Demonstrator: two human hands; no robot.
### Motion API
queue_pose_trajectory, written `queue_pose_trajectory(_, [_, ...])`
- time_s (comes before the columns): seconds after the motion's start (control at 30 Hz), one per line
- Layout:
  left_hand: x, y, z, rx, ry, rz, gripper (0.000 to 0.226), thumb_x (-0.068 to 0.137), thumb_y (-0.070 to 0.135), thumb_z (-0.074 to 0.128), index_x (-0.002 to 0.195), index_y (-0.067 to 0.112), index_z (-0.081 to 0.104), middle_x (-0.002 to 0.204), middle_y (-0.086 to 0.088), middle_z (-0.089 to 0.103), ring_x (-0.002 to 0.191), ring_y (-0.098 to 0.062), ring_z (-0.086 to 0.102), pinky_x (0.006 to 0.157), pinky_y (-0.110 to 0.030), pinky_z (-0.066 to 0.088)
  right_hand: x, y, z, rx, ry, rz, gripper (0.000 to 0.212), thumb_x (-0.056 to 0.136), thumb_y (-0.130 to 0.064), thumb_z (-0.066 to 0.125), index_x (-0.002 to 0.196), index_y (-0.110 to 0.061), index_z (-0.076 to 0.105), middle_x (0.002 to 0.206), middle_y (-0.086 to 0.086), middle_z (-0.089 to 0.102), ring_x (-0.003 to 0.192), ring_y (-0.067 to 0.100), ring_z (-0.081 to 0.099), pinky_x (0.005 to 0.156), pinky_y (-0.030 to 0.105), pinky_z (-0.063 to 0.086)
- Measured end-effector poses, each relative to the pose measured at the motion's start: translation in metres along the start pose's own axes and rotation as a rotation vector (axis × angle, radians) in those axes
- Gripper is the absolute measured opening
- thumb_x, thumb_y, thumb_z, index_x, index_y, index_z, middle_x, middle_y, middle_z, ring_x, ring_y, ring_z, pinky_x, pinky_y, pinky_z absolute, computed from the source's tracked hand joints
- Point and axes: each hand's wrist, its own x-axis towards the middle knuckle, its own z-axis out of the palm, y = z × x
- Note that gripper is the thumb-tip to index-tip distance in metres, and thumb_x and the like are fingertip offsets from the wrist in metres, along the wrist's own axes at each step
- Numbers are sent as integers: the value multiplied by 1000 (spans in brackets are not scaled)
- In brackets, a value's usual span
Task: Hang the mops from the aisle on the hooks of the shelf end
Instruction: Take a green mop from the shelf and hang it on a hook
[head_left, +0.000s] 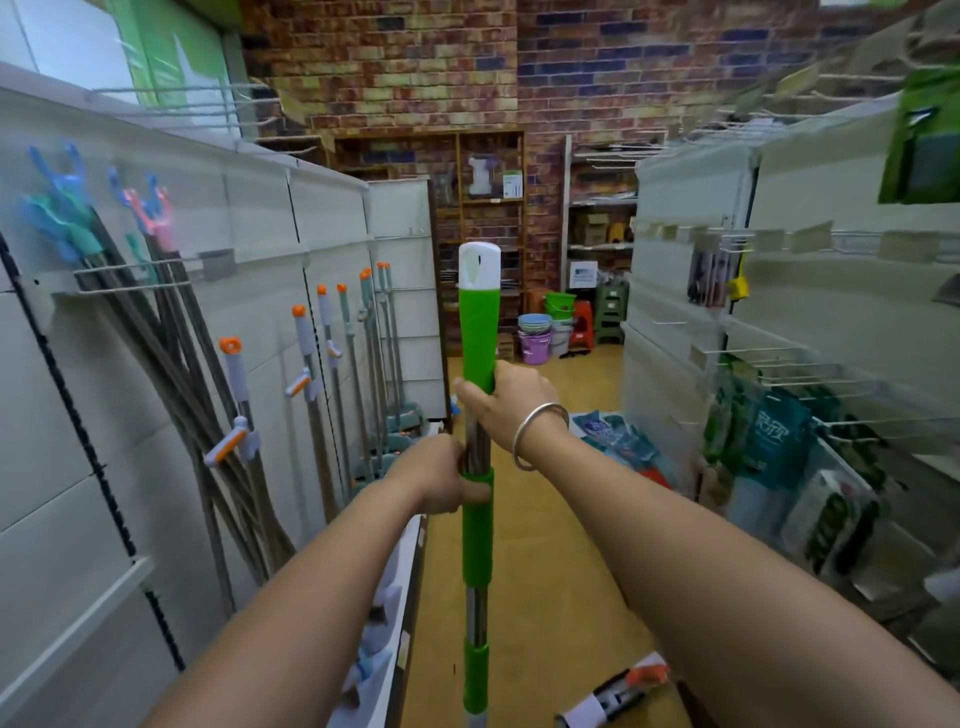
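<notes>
I hold a mop handle (479, 332) upright in the middle of the aisle; it has a white cap, green grips and a steel shaft. My right hand (506, 408), with a silver bangle on the wrist, grips the shaft just under the upper green grip. Below it my left hand (441, 475) grips the top of the middle green sleeve. The mop head is out of view below the frame. Several other mops with orange and grey handles (311, 384) stand along the left shelf panel.
Long poles with blue and pink forked ends (156, 291) lean behind a wire rail on the left wall. Packaged goods hang on wire hooks (779, 431) at right. Coloured buckets and stools (556, 327) stand at the aisle's far end. A boxed item (618, 693) lies on the floor.
</notes>
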Motion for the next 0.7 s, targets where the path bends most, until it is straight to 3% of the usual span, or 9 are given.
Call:
queue_pose_trajectory(0.23, [93, -26, -7, 42, 10, 18, 20, 76, 35, 70, 80, 23, 55, 78, 3, 58, 72, -13, 59, 59, -29, 48, 84, 24, 32, -16, 15, 28, 41, 86, -56, 45, 82, -16, 54, 76, 4, 57, 75, 28, 60, 65, 36, 48])
queue_pose_trajectory(0.3, [126, -38, -7, 19, -6, 22, 23, 76, 35, 71, 89, 22, 57, 83, 2, 61, 78, -15, 63, 69, -34, 56, 112, 32, 50, -17, 20, 42, 39, 86, -56, 46, 80, -18, 53, 72, 1, 56, 72, 26, 60, 62, 34, 47])
queue_pose_trajectory(0.43, [205, -65, -8, -37, -63, 42, 24, 76, 33, 73, 91, 21, 60, 84, 2, 65, 76, -14, 67, 65, -29, 56, 176, 52, 82, -72, 46, 82, 35, 87, -52, 45, 77, -18, 49, 70, 2, 52, 68, 25, 51, 57, 29, 36])
queue_pose_trajectory(0.6, [316, -86, -13, -29, -127, 123, 33, 75, 38, 71, 103, 22, 63, 95, 4, 65, 87, -15, 65, 81, -38, 57, 266, 84, 112, -87, 93, 152, 36, 86, -47, 49, 61, -23, 38, 61, -1, 45, 67, 26, 49, 48, 27, 27])
queue_pose_trajectory(0.7, [375, -84, -16, -44, -182, 174, 29, 80, 35, 68, 105, 23, 63, 100, 3, 65, 91, -15, 64, 83, -36, 57, 314, 107, 118, -89, 134, 236, 34, 83, -50, 49, 73, -17, 48, 72, 5, 54, 71, 29, 51, 58, 29, 35])
